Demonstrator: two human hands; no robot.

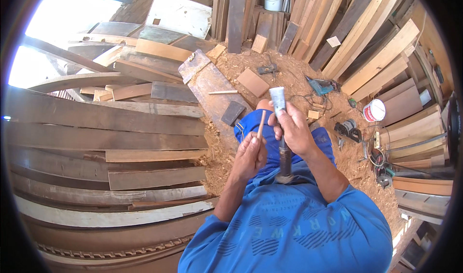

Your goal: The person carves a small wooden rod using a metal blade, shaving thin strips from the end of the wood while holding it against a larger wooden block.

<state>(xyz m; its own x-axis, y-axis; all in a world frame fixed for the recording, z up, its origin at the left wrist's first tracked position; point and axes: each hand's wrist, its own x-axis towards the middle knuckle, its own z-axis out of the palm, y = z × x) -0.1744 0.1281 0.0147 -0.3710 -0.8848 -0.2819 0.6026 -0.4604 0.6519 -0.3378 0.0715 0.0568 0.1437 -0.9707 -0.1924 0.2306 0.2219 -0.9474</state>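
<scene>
A wide chisel (278,99) stands upright in front of my body, its pale metal blade pointing up and its dark handle running down toward my shirt. My right hand (296,129) is closed around it just below the blade. Close by on the left, my left hand (251,153) pinches a thin wooden stick (262,122), which tilts up toward the blade. A small gap separates stick and chisel. Beyond my knees lies a worn board (205,82) with a slim wood strip (223,92) and a dark block (233,113) on it.
Sawdust and shavings cover the floor (299,87). A flat wood piece (252,83), a teal power tool (320,86), a dark power tool (348,129), cords and a white bucket (374,111) lie ahead and right. Stacked planks (106,128) fill the left; upright boards (333,27) line the back.
</scene>
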